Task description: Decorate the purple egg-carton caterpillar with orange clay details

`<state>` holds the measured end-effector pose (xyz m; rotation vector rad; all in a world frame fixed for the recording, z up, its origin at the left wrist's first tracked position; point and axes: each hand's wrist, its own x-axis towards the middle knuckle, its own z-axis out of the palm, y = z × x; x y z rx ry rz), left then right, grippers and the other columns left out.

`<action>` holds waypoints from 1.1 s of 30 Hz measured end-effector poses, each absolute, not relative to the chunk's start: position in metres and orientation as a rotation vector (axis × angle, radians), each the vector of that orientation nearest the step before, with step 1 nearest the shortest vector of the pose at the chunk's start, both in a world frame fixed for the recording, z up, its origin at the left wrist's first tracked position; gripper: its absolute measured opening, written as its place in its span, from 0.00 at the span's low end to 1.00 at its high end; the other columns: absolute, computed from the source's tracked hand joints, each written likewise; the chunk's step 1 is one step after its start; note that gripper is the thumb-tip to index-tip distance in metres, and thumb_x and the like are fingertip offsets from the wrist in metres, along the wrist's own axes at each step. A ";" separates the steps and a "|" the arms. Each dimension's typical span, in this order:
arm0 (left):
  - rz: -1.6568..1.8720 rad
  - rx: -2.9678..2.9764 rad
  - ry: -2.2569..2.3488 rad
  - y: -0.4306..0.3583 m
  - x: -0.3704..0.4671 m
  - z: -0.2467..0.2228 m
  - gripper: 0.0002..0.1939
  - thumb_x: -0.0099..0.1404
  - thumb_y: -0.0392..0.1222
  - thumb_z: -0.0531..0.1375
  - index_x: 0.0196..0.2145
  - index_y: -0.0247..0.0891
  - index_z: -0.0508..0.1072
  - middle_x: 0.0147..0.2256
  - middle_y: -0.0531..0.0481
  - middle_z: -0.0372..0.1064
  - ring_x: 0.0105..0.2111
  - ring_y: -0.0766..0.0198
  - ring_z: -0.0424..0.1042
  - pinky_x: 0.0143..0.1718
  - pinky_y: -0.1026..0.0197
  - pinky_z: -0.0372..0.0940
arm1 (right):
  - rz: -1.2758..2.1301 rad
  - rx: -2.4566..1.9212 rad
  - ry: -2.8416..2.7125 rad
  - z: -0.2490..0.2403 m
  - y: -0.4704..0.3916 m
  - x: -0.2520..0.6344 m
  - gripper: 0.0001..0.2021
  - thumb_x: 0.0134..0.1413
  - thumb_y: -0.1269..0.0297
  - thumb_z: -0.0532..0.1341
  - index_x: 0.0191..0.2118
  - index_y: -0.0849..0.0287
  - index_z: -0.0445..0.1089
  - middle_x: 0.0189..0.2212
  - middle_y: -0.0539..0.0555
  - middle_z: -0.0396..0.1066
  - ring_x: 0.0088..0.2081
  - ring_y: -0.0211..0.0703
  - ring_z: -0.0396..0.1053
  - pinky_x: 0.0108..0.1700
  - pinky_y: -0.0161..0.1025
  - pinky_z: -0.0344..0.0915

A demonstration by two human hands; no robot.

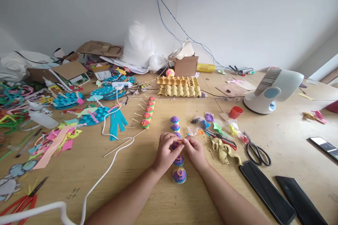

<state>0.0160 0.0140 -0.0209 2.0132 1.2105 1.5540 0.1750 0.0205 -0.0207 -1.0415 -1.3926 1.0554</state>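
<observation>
A row of purple and blue domed pieces (180, 175) with small faces runs away from me down the middle of the table. The nearer ones carry thin orange clay loops. Over the middle of that row, my left hand (168, 149) has its thumb and fingers pinched around a thin orange clay strand (181, 142). My right hand (194, 149) meets it from the right, with thumb and forefinger closed on the strand's other end. The fingers partly cover the domes beneath. Left of the row stands another strip of red and green domes (148, 115) with pins beside it.
Bagged coloured clay (218, 127), a cutter (221, 138), scissors (258, 152), a red cup (236, 112) and a black phone (268, 191) lie at the right. Egg cartons (179, 90) stand behind. A white cable (97, 182) and paper scraps (56, 140) spread across the left; a white fan (273, 91) stands at back right.
</observation>
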 end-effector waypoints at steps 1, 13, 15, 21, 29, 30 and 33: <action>1.565 2.018 1.211 0.014 0.016 -0.021 0.03 0.69 0.42 0.66 0.40 0.43 0.78 0.39 0.48 0.75 0.46 0.56 0.71 0.51 0.52 0.67 | 1.050 -1.042 -1.393 -0.020 0.020 0.175 0.20 0.62 0.46 0.64 0.28 0.57 0.75 0.26 0.51 0.74 0.30 0.42 0.69 0.38 0.38 0.67; 1.567 1.999 1.218 0.015 0.014 -0.019 0.02 0.69 0.41 0.66 0.40 0.43 0.78 0.39 0.48 0.76 0.44 0.57 0.73 0.50 0.52 0.68 | 1.053 -1.023 -1.406 -0.017 0.018 0.172 0.20 0.62 0.46 0.64 0.28 0.57 0.75 0.26 0.51 0.73 0.30 0.41 0.69 0.37 0.38 0.67; 1.570 2.013 1.207 0.015 0.014 -0.018 0.03 0.68 0.40 0.67 0.41 0.43 0.78 0.39 0.48 0.76 0.45 0.57 0.73 0.50 0.52 0.68 | 1.055 -1.027 -1.405 -0.017 0.019 0.171 0.20 0.62 0.46 0.64 0.29 0.57 0.75 0.26 0.51 0.74 0.31 0.42 0.70 0.37 0.38 0.67; 1.581 1.981 1.141 0.015 0.012 -0.018 0.01 0.70 0.39 0.65 0.38 0.42 0.78 0.37 0.49 0.78 0.43 0.58 0.74 0.49 0.52 0.69 | 1.034 -1.055 -1.414 -0.017 0.021 0.172 0.21 0.61 0.44 0.64 0.29 0.57 0.75 0.27 0.52 0.75 0.30 0.43 0.71 0.37 0.39 0.68; 1.564 1.826 1.215 0.018 0.007 -0.022 0.04 0.71 0.42 0.64 0.39 0.43 0.81 0.39 0.48 0.80 0.43 0.58 0.76 0.50 0.52 0.69 | 0.974 -1.045 -1.418 -0.015 0.021 0.171 0.21 0.67 0.44 0.58 0.37 0.57 0.78 0.30 0.53 0.75 0.33 0.43 0.71 0.40 0.40 0.70; 1.550 1.812 1.225 0.018 0.006 -0.022 0.05 0.71 0.43 0.64 0.39 0.43 0.81 0.39 0.48 0.80 0.44 0.58 0.76 0.50 0.52 0.69 | 0.983 -1.027 -1.402 -0.015 0.021 0.170 0.20 0.66 0.45 0.59 0.41 0.57 0.78 0.33 0.54 0.77 0.35 0.43 0.72 0.41 0.41 0.71; 1.517 1.790 1.232 0.018 0.006 -0.023 0.07 0.72 0.45 0.63 0.39 0.42 0.81 0.38 0.47 0.79 0.43 0.58 0.75 0.50 0.53 0.69 | 1.009 -0.965 -1.408 -0.015 0.019 0.167 0.18 0.62 0.48 0.66 0.49 0.55 0.78 0.41 0.56 0.79 0.36 0.42 0.73 0.40 0.40 0.71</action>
